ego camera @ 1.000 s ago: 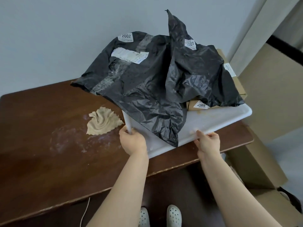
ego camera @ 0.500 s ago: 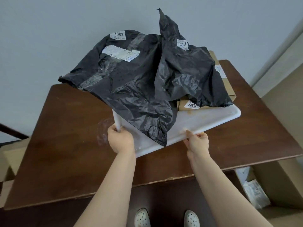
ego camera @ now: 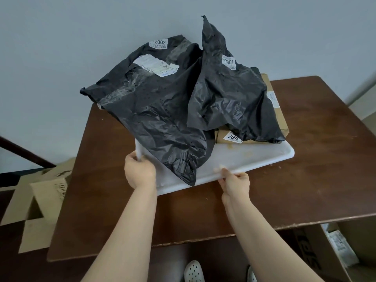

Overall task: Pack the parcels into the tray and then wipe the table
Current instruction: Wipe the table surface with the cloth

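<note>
The left hand (ego camera: 139,173) clasps the tray (ego camera: 254,159) at its 8 o'clock corner, fingers curled round the white rim. The right hand (ego camera: 236,185) grasps the near rim at about 5 o'clock, fingers hooked over the edge. The near edge looks raised off the table (ego camera: 305,190); whether the far side rests on it is hidden.

Three parcels lie in the tray. The big bag (ego camera: 154,110), black with a "2002" tag, fills the side from 9 to 12 o'clock and droops over the near rim between the hands. The small bag (ego camera: 227,98), black and tagged "2001", lies at 1 o'clock, one corner sticking up, overlapping the big bag. Under it at 3 o'clock lies a box (ego camera: 281,119) of brown card, its near face bearing an upside-down tag.

The table is dark brown wood against a pale wall (ego camera: 81,47). On the floor stand open cartons (ego camera: 40,200) at 9 o'clock and another carton (ego camera: 325,251) at 4 o'clock. White shoes (ego camera: 193,271) show at 6 o'clock.
</note>
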